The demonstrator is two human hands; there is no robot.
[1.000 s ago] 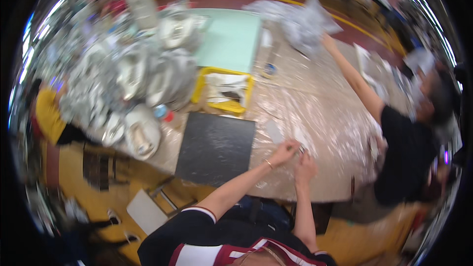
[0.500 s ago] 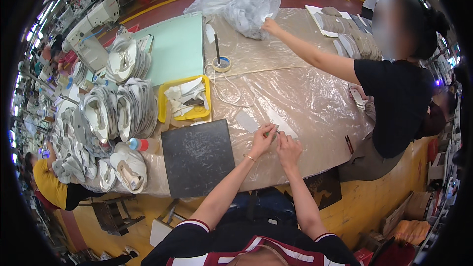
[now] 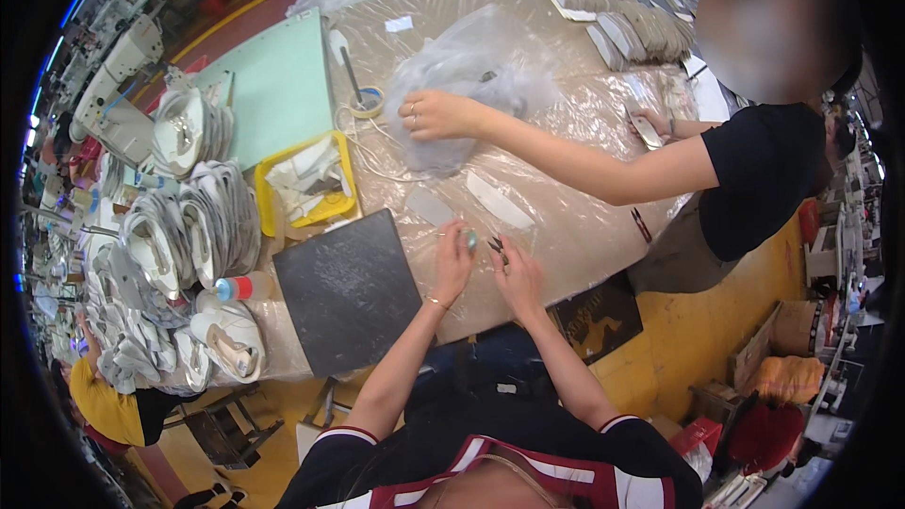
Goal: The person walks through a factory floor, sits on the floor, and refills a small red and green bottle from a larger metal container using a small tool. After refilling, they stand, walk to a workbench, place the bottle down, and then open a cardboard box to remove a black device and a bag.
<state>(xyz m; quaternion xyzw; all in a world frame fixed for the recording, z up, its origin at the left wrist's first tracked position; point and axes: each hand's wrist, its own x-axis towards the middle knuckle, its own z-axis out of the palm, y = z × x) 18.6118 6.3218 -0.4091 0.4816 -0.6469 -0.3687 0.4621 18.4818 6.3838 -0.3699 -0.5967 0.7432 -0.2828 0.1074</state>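
My left hand (image 3: 454, 269) is closed on a small teal object (image 3: 471, 239), too small to make out. Beside it, my right hand (image 3: 520, 281) holds thread snips (image 3: 497, 245), their dark blades pointing up and a little toward the left hand. The hands are apart, over the near edge of the plastic-covered table. Just beyond my fingers lie a grey flat piece (image 3: 430, 205) and a white insole-shaped piece (image 3: 500, 201). A co-worker's hand (image 3: 441, 117) reaches across, on a crumpled translucent plastic bag (image 3: 443, 66).
Left of my hands is a black mat (image 3: 344, 292), with a yellow tray (image 3: 267, 198) of white scraps behind it. Shoe uppers (image 3: 193, 226) are stacked farther left, by a blue-capped bottle (image 3: 247, 287). A tape roll (image 3: 366, 102) stands near the green board (image 3: 273, 85). Red-handled snips (image 3: 641, 225) lie right.
My hands have drawn apart, and the snips now show in the right one. The co-worker has pulled the plastic bag nearer across the table. My view has shifted.
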